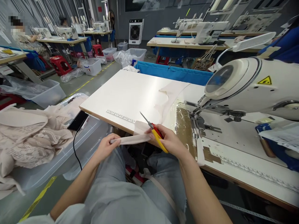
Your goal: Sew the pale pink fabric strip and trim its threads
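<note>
Between my two hands a pale pink fabric strip (133, 139) is stretched above my lap. My left hand (108, 145) pinches its left end between thumb and fingers. In my right hand (169, 140) are small scissors with red and yellow handles (159, 140), their blades (145, 118) pointing up and left over the table edge. The fingers of that hand also meet the strip's right end; how firmly they grip it is hidden. More thin pink fabric (169, 96) lies on the white table (126, 90) beyond my right hand.
A sewing machine (245, 87) stands on the right of the table. To the left, a clear plastic bin (70, 152) holds heaped pink lace fabric (30, 137), with a phone (78, 120) and cable at its edge. People sit at machines in the far left background.
</note>
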Tool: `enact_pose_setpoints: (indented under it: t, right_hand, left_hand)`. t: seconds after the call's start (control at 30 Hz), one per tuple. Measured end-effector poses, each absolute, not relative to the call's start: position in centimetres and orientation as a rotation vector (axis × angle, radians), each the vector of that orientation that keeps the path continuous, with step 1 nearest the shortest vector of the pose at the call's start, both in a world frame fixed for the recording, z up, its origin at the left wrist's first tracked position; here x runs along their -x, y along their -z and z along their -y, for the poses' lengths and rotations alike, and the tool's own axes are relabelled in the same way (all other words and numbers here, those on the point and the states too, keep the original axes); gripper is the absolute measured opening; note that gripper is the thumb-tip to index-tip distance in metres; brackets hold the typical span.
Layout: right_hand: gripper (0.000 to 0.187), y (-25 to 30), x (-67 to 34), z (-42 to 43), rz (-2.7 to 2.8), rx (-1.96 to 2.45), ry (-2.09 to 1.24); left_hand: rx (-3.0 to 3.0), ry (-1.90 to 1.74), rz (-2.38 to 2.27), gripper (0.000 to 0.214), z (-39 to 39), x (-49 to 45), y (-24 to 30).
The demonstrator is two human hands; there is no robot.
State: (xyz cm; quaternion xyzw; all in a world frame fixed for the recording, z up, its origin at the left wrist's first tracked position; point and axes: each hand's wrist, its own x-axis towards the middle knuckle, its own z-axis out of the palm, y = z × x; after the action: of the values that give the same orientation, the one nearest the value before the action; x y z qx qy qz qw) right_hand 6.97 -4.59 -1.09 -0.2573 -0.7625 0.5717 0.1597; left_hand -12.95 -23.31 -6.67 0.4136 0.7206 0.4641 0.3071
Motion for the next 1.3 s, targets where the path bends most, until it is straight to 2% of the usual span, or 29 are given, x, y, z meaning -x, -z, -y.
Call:
enact_pose_setpoints:
  t: [0.1, 0.2, 0.33, 0.43, 0.53, 0.6, 0.63, 0.77, 1.03, 1.3]
  right_hand:
    - [0.034, 2.0, -7.8, 6.1, 2.059, 0.756, -1.527]
    - [0.027, 2.9, -9.2, 7.5, 1.993, 0.774, -1.402]
    - [0.019, 3.6, -10.6, 8.8, 2.003, 0.760, -1.372]
    - [0.017, 4.0, -10.7, 10.0, 1.991, 0.784, -1.464]
    - [0.018, 4.7, -10.4, 11.7, 1.969, 0.795, -1.545]
    - [0.019, 5.1, -10.6, 12.8, 1.921, 0.788, -1.602]
    - [0.021, 5.4, -10.8, 13.3, 1.884, 0.777, -1.637]
    - [0.022, 6.1, -12.0, 14.4, 1.762, 0.764, -1.671]
    - [0.024, 7.0, -11.4, 14.5, 1.689, 0.924, -1.580]
    - [0.026, 7.0, -10.2, 13.8, 1.737, 0.938, -1.545]
  left_hand:
    - [-0.908, -0.900, -2.314, 0.031, 26.6, 15.2, 10.4]
    - [-0.722, -0.592, -2.588, 0.020, 30.8, 17.3, 13.7]
    - [-0.671, -0.343, -2.661, 0.030, 33.9, 17.4, 14.1]
    - [-0.857, -0.576, -2.292, 0.031, 32.5, 15.1, 11.3]
    - [-0.973, -0.951, -1.518, 0.042, 29.0, 11.5, 7.8]
    - [-0.967, -1.051, -1.038, 0.051, 26.4, 9.2, 6.2]
    - [-0.966, -1.078, -0.938, 0.052, 25.2, 8.3, 5.8]
    - [-1.005, -1.140, -1.132, 0.037, 21.8, 6.0, 5.4]
    - [-1.353, -1.121, -1.583, 0.040, 21.6, 5.6, 4.9]
    - [-1.151, -0.979, -1.413, 0.039, 21.8, 5.5, 5.1]
